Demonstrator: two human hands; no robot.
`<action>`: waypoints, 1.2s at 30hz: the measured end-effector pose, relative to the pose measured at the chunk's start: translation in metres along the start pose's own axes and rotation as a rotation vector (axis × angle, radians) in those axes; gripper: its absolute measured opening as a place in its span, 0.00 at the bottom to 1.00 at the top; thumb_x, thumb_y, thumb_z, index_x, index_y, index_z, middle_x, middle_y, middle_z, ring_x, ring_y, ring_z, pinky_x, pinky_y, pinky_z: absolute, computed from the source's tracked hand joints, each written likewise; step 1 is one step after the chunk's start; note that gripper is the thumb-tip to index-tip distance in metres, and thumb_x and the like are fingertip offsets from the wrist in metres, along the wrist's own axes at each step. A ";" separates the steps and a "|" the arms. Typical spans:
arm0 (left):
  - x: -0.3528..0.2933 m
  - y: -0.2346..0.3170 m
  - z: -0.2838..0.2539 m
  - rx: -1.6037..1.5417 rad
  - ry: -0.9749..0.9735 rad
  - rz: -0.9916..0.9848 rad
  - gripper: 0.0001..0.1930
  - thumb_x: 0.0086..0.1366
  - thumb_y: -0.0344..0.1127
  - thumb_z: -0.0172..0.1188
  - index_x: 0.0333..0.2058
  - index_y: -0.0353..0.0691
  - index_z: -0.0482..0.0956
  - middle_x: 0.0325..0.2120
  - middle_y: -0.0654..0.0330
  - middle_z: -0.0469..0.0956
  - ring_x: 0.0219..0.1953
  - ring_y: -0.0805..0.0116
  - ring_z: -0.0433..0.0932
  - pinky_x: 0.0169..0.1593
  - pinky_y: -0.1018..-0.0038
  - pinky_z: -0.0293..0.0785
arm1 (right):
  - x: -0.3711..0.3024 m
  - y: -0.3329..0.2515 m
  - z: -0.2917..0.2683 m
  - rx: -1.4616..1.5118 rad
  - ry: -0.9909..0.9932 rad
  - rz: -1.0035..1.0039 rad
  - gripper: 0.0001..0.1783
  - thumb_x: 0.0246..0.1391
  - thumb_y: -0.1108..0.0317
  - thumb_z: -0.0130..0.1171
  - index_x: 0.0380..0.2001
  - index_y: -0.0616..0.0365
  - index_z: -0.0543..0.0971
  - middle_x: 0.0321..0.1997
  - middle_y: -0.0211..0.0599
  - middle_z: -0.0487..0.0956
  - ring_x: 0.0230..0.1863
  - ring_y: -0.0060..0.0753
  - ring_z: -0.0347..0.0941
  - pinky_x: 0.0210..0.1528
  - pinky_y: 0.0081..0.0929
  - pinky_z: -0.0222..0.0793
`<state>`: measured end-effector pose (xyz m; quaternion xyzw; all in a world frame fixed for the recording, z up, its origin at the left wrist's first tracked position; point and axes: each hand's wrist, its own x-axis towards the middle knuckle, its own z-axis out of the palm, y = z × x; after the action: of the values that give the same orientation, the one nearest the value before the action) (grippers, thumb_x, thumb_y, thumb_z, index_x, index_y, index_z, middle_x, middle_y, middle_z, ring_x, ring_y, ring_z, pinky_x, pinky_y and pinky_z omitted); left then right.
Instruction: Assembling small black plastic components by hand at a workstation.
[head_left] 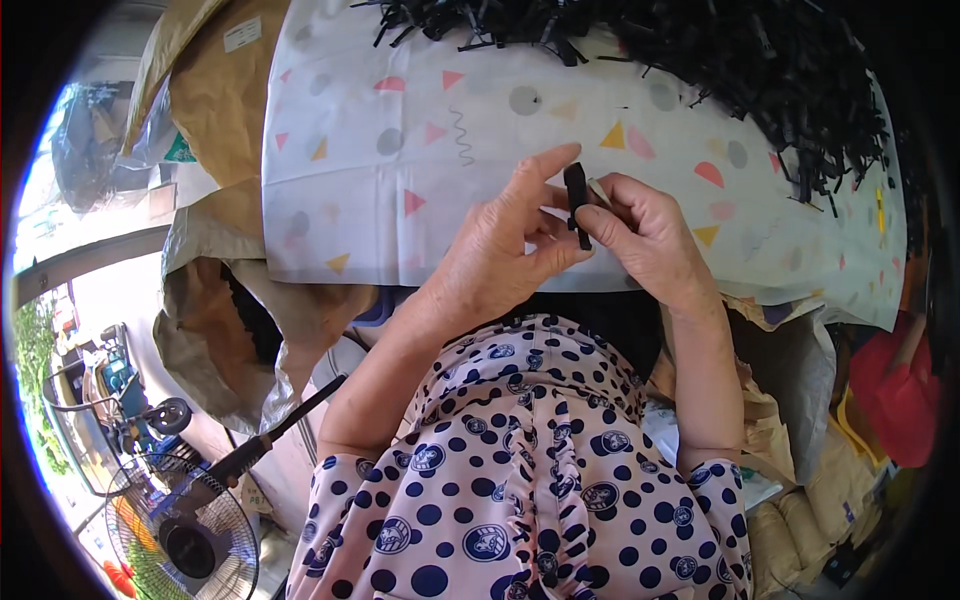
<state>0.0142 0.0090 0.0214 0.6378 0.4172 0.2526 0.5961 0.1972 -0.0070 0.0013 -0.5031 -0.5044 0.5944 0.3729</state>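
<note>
Over the table's near edge, both my hands meet at a short, narrow black piece [576,190], which looks like plastic or rubber and stands nearly upright in the view. My left hand [500,235] grips its lower part between thumb and fingers, the index finger stretched out past the top. My right hand [655,240] is closed, its thumb against the black piece's right side. Between the right thumb and curled fingers shows a small pale, flat-edged object [598,190], mostly hidden; its kind is unclear. A large heap of similar thin black pieces [720,60] covers the table's far right.
A white cloth with coloured shapes [340,200] covers the table. Brown paper sacks [215,90] stand left, one open sack [220,320] hanging at the table's edge. A fan [185,545] stands lower left. More paper packages [800,530] and red cloth [895,400] lie right.
</note>
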 end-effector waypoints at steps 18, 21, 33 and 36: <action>0.025 -0.014 0.014 -0.140 0.110 -0.009 0.19 0.60 0.16 0.50 0.49 0.39 0.61 0.30 0.62 0.73 0.29 0.77 0.76 0.34 0.81 0.74 | 0.000 0.005 0.004 0.024 0.059 -0.138 0.12 0.66 0.63 0.44 0.37 0.62 0.70 0.20 0.25 0.66 0.22 0.16 0.58 0.24 0.16 0.57; 0.026 -0.018 0.012 -0.044 0.109 0.041 0.19 0.59 0.15 0.49 0.47 0.40 0.61 0.30 0.63 0.72 0.29 0.77 0.75 0.33 0.81 0.75 | 0.002 0.003 0.005 -0.050 0.057 -0.141 0.12 0.65 0.64 0.45 0.37 0.62 0.71 0.19 0.27 0.66 0.21 0.18 0.58 0.24 0.18 0.57; 0.020 -0.021 0.018 0.468 0.326 0.217 0.17 0.54 0.21 0.54 0.42 0.40 0.63 0.28 0.46 0.74 0.30 0.44 0.75 0.29 0.59 0.71 | 0.006 0.007 0.027 -0.226 0.200 -0.137 0.09 0.62 0.68 0.48 0.33 0.63 0.71 0.17 0.39 0.69 0.19 0.31 0.65 0.24 0.27 0.63; 0.017 -0.021 0.014 0.300 0.272 0.158 0.16 0.57 0.21 0.53 0.43 0.39 0.63 0.31 0.50 0.74 0.27 0.52 0.77 0.28 0.64 0.72 | 0.005 0.006 0.026 -0.111 0.162 -0.151 0.10 0.63 0.66 0.49 0.34 0.62 0.71 0.18 0.35 0.69 0.19 0.26 0.65 0.24 0.26 0.62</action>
<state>0.0293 0.0142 -0.0038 0.7100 0.4755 0.3175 0.4111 0.1707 -0.0093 -0.0065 -0.5300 -0.5411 0.4932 0.4279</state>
